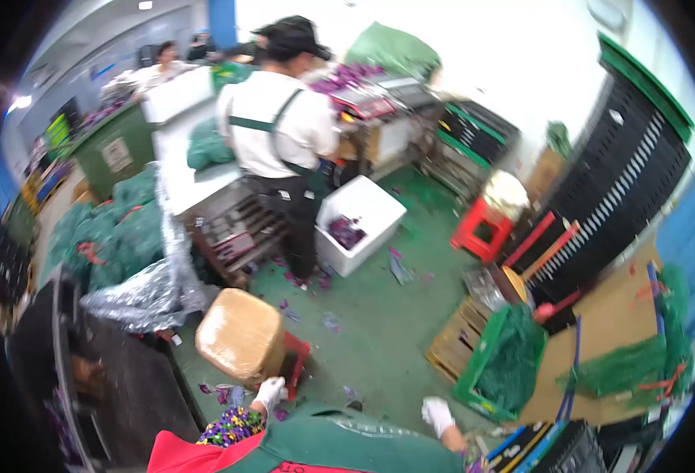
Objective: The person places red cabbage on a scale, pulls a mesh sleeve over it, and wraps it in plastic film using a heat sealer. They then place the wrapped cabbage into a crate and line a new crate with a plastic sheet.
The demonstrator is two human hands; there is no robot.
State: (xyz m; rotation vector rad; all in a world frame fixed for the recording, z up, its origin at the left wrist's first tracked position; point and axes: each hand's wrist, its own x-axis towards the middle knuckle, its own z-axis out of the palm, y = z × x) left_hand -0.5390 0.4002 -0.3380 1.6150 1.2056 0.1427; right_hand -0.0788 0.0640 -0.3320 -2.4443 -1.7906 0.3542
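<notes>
L hand (269, 392), white-gloved, is at the low near corner of the taped box (241, 331), by the red stool (297, 359); fingers point in at it, but can't tell if they grip or just touch, prob. to steady it. Box sits on the stool, prob. to keep it off the wet-looking floor (363, 323) w/ its leaf scraps & at an easy reach. R hand (437, 413), also gloved, hangs out to the side, half open w/ fingers loosely bent, nothing seen in it; nearest is the green crate (478, 364), which keeps the net bags (513, 355) together. Crate is beside a wood pallet (451, 339). Further off, a co-worker (280, 126) stands w/ back to cam; foam bin (383, 209) is right by their legs, w/ purple leaves (346, 232) in it, prob. b/c trimmings can drop straight in. White worktop (178, 158) is on their L, w/ a green bag (208, 146) on top.
</notes>
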